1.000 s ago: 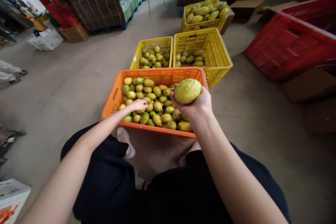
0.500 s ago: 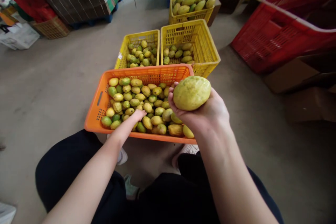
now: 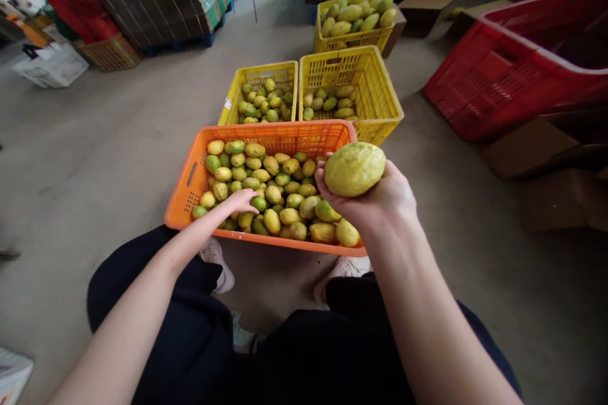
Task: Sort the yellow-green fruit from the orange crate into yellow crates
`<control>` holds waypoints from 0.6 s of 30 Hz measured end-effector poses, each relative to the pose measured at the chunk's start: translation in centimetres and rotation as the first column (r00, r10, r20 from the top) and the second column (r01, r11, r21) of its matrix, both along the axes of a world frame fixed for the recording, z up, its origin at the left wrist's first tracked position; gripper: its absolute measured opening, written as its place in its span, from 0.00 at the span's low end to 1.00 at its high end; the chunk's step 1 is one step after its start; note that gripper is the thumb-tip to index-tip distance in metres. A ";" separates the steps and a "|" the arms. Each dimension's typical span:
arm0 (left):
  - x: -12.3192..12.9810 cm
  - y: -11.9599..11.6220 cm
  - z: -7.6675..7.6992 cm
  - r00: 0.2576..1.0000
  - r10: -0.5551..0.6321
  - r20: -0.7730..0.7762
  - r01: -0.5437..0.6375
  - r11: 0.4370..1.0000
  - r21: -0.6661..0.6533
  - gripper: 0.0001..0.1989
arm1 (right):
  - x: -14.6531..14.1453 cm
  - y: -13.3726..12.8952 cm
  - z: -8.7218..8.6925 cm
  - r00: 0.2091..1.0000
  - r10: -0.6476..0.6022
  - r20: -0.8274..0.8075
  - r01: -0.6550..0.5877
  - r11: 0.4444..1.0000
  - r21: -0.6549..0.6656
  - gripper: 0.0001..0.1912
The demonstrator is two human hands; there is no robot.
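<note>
An orange crate [image 3: 183,202] full of yellow and green fruits stands between my knees. My left hand [image 3: 243,201] is over the fruits at the crate's near left side, its fingers around a small green fruit [image 3: 258,204] that lies among the others. Raised above the crate's right end, my right hand [image 3: 380,202] holds a large yellow-green fruit [image 3: 355,169] on its palm, fingers curled behind it.
Two yellow crates [image 3: 259,68] [image 3: 389,98] with fruits stand behind the orange one, and a fuller yellow crate [image 3: 351,43] is farther back. At right are a red crate [image 3: 494,69] and cardboard boxes [image 3: 532,145]. Wrapped stacks [image 3: 142,0] stand at back left.
My left hand has moved left over the fruits, to the small green one. My right hand still holds the large fruit. The whole view has shifted slightly right.
</note>
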State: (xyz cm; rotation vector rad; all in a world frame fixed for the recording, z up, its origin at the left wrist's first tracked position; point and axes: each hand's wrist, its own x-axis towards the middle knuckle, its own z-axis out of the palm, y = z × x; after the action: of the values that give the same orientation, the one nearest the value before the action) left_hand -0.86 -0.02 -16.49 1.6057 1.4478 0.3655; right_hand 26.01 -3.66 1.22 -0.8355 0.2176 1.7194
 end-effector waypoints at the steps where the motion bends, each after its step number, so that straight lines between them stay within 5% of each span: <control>1: -0.4 0.4 0.3 1.000 0.016 -0.010 -0.016 1.000 0.008 0.22 | -0.1 0.0 -0.1 1.000 -0.002 0.015 0.002 1.000 0.008 0.16; 3: -1.1 0.6 1.7 0.998 0.056 0.027 -0.057 0.998 0.021 0.26 | -0.6 0.1 -0.1 0.999 0.000 0.043 0.000 1.000 0.009 0.16; 6: -1.0 -0.4 5.5 0.947 0.130 0.292 -0.126 0.991 -0.032 0.29 | -1.6 -0.1 -0.1 0.996 0.015 0.086 -0.011 0.999 -0.040 0.15; 11: 1.0 -3.2 11.8 0.672 0.181 0.718 -0.120 0.984 -0.135 0.35 | -3.8 -0.5 0.0 0.977 0.116 0.180 -0.106 0.992 -0.064 0.11; 14: 2.1 -4.2 13.3 0.605 0.198 0.771 -0.154 0.979 -0.131 0.35 | -4.6 -0.7 -0.3 0.954 0.138 0.265 -0.140 0.990 -0.011 0.09; 18: 3.1 -4.7 13.4 0.634 0.239 0.735 -0.198 0.969 -0.145 0.35 | -5.2 -1.0 -1.4 0.907 0.049 0.418 -0.088 0.993 0.074 0.07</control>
State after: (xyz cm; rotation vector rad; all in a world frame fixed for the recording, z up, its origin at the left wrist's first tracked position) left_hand 2.20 -4.74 -3.05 1.0102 0.9665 1.0030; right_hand 20.79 -4.62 -0.21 -1.1285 -0.1812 1.5591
